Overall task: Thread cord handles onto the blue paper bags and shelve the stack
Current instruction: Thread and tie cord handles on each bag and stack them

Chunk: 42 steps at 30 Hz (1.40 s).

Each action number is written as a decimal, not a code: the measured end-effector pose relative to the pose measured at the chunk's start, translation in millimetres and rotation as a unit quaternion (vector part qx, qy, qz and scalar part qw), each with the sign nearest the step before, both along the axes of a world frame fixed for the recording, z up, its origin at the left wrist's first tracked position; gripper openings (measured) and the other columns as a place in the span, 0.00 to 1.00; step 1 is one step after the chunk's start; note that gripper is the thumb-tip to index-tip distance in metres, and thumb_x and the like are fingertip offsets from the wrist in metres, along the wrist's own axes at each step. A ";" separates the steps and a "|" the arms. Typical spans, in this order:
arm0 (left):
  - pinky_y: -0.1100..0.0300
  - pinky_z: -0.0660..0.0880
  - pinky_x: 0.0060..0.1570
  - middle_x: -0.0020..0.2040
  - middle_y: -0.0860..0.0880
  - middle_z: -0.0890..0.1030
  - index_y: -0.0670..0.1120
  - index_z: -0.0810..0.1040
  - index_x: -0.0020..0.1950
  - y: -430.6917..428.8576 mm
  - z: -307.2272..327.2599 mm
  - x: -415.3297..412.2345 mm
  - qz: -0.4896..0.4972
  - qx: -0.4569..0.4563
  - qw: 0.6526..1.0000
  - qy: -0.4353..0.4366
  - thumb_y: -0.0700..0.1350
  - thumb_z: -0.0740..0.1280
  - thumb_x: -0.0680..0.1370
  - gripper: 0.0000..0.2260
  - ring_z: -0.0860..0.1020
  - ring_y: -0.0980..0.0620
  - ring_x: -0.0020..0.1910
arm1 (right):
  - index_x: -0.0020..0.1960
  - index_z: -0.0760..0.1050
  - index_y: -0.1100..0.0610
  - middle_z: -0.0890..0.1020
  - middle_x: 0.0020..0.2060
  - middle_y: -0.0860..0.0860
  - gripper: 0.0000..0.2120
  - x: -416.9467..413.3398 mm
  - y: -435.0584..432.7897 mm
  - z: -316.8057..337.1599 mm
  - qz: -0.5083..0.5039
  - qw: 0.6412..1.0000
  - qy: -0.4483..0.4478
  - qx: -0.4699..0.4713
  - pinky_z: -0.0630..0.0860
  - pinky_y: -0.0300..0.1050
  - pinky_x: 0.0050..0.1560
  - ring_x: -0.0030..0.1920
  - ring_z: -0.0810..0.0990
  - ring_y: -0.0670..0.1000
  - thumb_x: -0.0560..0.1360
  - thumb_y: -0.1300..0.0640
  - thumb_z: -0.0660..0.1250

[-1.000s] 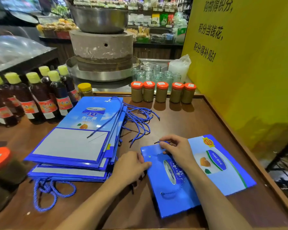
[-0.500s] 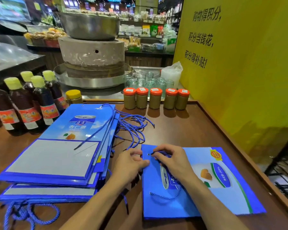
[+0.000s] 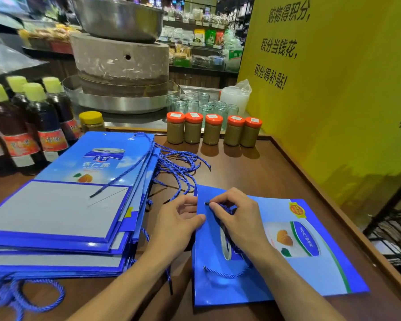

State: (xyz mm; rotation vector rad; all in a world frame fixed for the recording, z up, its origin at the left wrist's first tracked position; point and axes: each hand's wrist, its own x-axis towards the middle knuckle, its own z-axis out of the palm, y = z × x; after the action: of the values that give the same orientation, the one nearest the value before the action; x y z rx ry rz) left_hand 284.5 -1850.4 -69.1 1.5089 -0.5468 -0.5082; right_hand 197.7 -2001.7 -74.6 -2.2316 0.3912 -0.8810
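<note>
Dark wooden tabletop lies under your hands, with a yellow panel standing along its right side. Your right hand has thumb and forefinger pinched on the black tip of a blue cord, right at a small hole near the top edge of the blue paper bag; its other fingers are curled in. The rest of that cord runs under your palm and loops across the bag's face to a second hole nearer you. Your left hand pinches the bag's left edge, thumb on top; whether the curled fingers reach under it you cannot tell. The bag lies flat on the table in front of you, printed side up. Just to its left sits the stack of blue bags, with loose cord ends trailing off its right side toward your hands. Beyond, five orange-lidded jars stand in a row at the table's far edge, dark bottles with pale green caps at far left, and a stone mill behind.
</note>
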 end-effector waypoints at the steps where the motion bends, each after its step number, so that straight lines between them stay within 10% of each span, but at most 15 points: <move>1: 0.57 0.83 0.47 0.48 0.51 0.88 0.47 0.84 0.55 0.3 0.6 -0.8 -0.005 -0.009 1.000 -0.002 0.30 0.72 0.75 0.14 0.87 0.51 0.49 | 0.43 0.83 0.50 0.81 0.40 0.40 0.06 -0.8 -0.1 0.9 -0.006 1.000 -0.005 -0.004 0.74 0.34 0.45 0.46 0.81 0.46 0.75 0.59 0.77; 9: 0.63 0.78 0.36 0.43 0.49 0.87 0.47 0.86 0.58 -1.7 4.6 -6.5 -0.015 -0.055 0.998 0.024 0.33 0.59 0.85 0.17 0.83 0.52 0.36 | 0.45 0.85 0.49 0.82 0.41 0.41 0.05 -5.7 1.1 9.8 -0.003 0.999 -0.040 0.003 0.75 0.37 0.47 0.46 0.82 0.48 0.75 0.59 0.78; 14: 0.65 0.78 0.32 0.46 0.46 0.87 0.44 0.84 0.58 -3.2 10.1 -12.9 -0.004 -0.116 0.993 0.032 0.34 0.69 0.81 0.09 0.83 0.53 0.32 | 0.46 0.82 0.55 0.85 0.39 0.52 0.06 -5.9 9.3 17.7 0.006 0.967 -0.059 0.248 0.81 0.43 0.42 0.40 0.84 0.53 0.74 0.61 0.79; 19: 0.62 0.78 0.30 0.52 0.47 0.87 0.48 0.83 0.61 -7.0 7.9 -12.2 0.005 -0.136 0.989 0.065 0.31 0.70 0.79 0.16 0.83 0.50 0.32 | 0.48 0.85 0.58 0.88 0.41 0.53 0.03 -7.8 5.0 17.4 0.045 0.952 -0.030 0.302 0.81 0.42 0.47 0.41 0.86 0.52 0.78 0.64 0.73; 36: 0.53 0.81 0.32 0.51 0.50 0.78 0.56 0.84 0.58 -6.9 -9.0 -4.3 0.047 -0.026 0.991 -0.121 0.38 0.82 0.69 0.22 0.79 0.51 0.33 | 0.50 0.83 0.61 0.86 0.39 0.54 0.04 -10.7 4.5 17.0 0.077 0.934 0.023 0.349 0.79 0.41 0.45 0.41 0.83 0.49 0.76 0.65 0.75; 42: 0.49 0.84 0.39 0.43 0.53 0.82 0.51 0.84 0.55 -10.9 -12.8 -2.5 0.055 0.032 0.986 -0.154 0.41 0.75 0.78 0.08 0.84 0.52 0.31 | 0.48 0.85 0.59 0.88 0.39 0.55 0.03 -8.2 7.9 13.2 0.047 0.943 0.037 0.328 0.82 0.41 0.48 0.40 0.85 0.48 0.76 0.65 0.74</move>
State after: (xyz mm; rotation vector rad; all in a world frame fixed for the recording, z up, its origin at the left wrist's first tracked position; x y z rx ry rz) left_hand 282.0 -1861.2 -82.0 1.6814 -0.6867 -0.2086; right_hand 189.5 -1993.8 -61.4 -1.6492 0.5208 -0.5115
